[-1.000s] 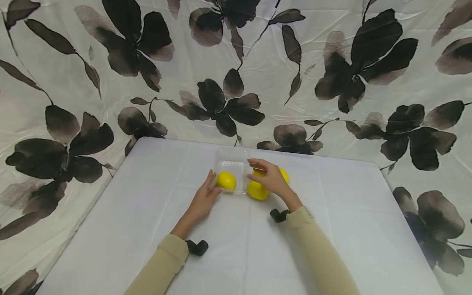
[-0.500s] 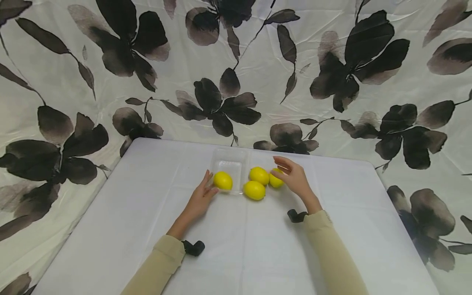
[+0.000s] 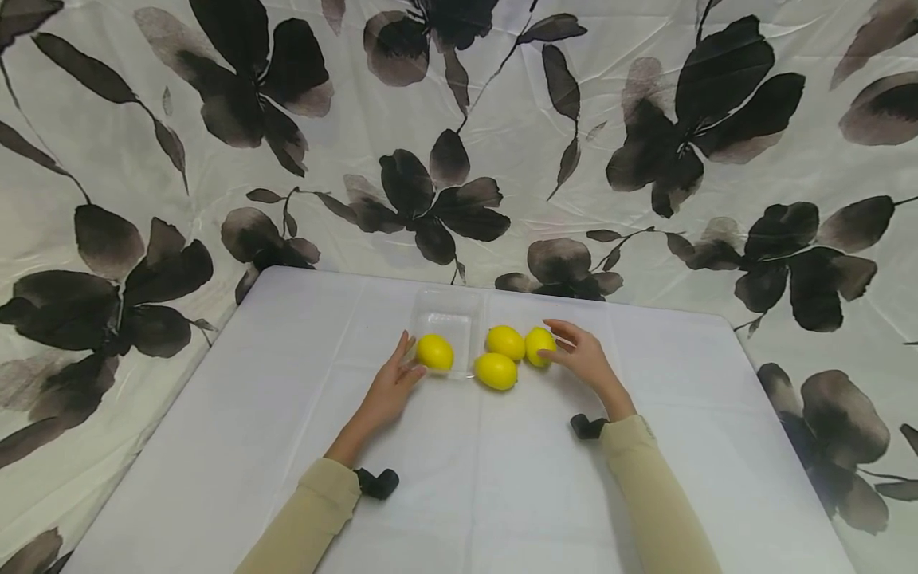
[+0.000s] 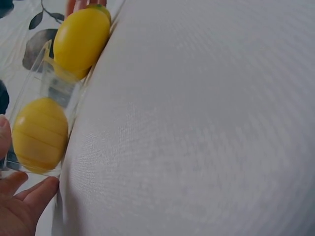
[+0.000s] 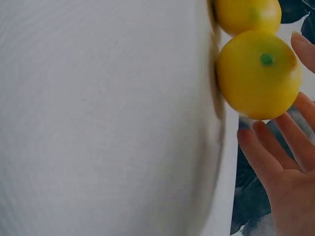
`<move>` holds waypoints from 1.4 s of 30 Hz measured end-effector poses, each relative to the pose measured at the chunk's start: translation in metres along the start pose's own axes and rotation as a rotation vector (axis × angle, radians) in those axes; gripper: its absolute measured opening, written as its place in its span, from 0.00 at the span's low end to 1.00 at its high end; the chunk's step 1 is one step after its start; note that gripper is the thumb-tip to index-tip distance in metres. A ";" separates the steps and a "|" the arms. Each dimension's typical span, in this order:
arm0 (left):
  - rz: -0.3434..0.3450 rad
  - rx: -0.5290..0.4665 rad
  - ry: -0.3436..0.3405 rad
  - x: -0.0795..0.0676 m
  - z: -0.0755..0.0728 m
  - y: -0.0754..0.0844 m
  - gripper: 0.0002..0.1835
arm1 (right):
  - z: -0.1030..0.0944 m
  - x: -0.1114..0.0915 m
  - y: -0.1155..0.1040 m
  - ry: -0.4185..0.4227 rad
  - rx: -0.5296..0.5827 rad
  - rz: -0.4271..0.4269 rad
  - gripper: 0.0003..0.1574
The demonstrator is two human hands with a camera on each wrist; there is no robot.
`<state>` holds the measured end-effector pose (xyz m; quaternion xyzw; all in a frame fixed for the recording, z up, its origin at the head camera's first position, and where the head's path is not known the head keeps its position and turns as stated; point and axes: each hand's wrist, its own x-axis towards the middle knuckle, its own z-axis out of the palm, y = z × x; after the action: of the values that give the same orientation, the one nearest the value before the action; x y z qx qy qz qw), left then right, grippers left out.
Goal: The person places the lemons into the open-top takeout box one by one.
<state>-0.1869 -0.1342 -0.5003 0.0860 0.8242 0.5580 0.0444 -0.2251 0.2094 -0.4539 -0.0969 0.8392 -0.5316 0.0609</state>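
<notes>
A clear plastic container (image 3: 468,335) sits near the table's far edge, with one lemon (image 3: 435,352) at its near left corner. My left hand (image 3: 390,387) rests at that corner, its fingers fairly straight along the wall. Right of the container, two lemons lie close together, a front lemon (image 3: 496,371) and a back lemon (image 3: 505,343). Beside them is a third lemon (image 3: 540,347). My right hand (image 3: 584,359) is around this one with fingers spread, thumb overlapping it in the head view. In the right wrist view, the fingertips (image 5: 283,118) are right at the lemon's (image 5: 258,73) underside.
A white cloth covers the table (image 3: 287,446). Behind it hangs a floral fabric backdrop (image 3: 559,143). Black wrist devices show at the left cuff (image 3: 378,483) and the right cuff (image 3: 588,426).
My right hand has moved right, from over the loose lemons to the rightmost one. The left hand has stayed at the container's corner.
</notes>
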 end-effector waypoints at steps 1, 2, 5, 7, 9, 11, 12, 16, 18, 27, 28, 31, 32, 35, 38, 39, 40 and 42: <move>0.005 -0.002 -0.001 0.000 0.000 0.000 0.40 | 0.000 0.002 0.006 -0.006 0.003 0.008 0.39; 0.005 -0.005 -0.003 0.000 0.000 -0.001 0.40 | -0.001 0.004 0.012 -0.011 0.004 0.019 0.40; 0.004 -0.008 -0.007 0.000 0.001 0.000 0.40 | 0.000 0.008 0.027 -0.013 -0.020 0.063 0.41; 0.000 -0.006 -0.003 0.000 0.001 0.000 0.40 | 0.001 0.009 0.034 -0.009 -0.037 0.091 0.42; -0.007 -0.003 0.005 0.000 0.002 0.000 0.40 | 0.002 0.010 0.037 -0.001 -0.045 0.100 0.42; -0.008 -0.001 0.009 0.000 0.002 0.000 0.40 | 0.003 0.011 0.038 0.010 -0.045 0.100 0.42; -0.008 -0.001 0.009 0.000 0.002 -0.001 0.40 | 0.003 0.011 0.039 0.018 -0.044 0.100 0.41; -0.011 0.009 0.006 0.001 0.002 0.000 0.40 | 0.001 0.011 0.039 0.029 -0.049 0.106 0.40; -0.013 0.015 0.007 0.001 0.002 0.001 0.40 | -0.001 0.011 0.039 0.033 -0.052 0.112 0.40; -0.020 0.026 0.007 0.002 0.001 0.002 0.40 | -0.010 0.016 0.028 0.089 -0.079 0.082 0.41; -0.022 0.024 0.007 0.003 0.001 0.002 0.40 | -0.011 0.017 0.026 0.092 -0.079 0.069 0.41; -0.018 0.020 0.004 0.003 0.001 0.002 0.40 | -0.012 0.020 0.018 0.103 -0.067 0.043 0.41; -0.017 0.016 0.002 0.004 0.001 0.002 0.40 | -0.012 0.021 0.015 0.103 -0.061 0.034 0.41; -0.020 0.001 -0.007 0.004 0.002 0.002 0.40 | -0.010 0.023 0.007 0.103 -0.033 0.010 0.40; -0.025 -0.006 -0.012 0.004 0.002 0.003 0.40 | -0.005 0.026 -0.002 0.102 -0.008 -0.019 0.40; -0.027 -0.005 -0.010 0.004 0.003 0.003 0.40 | -0.002 0.028 -0.004 0.100 -0.004 -0.026 0.40; -0.027 -0.003 -0.004 0.004 0.003 0.003 0.40 | 0.000 0.029 -0.007 0.097 0.001 -0.037 0.40; -0.029 -0.002 0.005 0.004 0.003 0.004 0.40 | 0.006 0.033 -0.012 0.091 0.005 -0.054 0.40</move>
<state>-0.1895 -0.1290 -0.4978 0.0725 0.8249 0.5583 0.0507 -0.2552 0.1917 -0.4452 -0.0951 0.8369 -0.5389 0.0085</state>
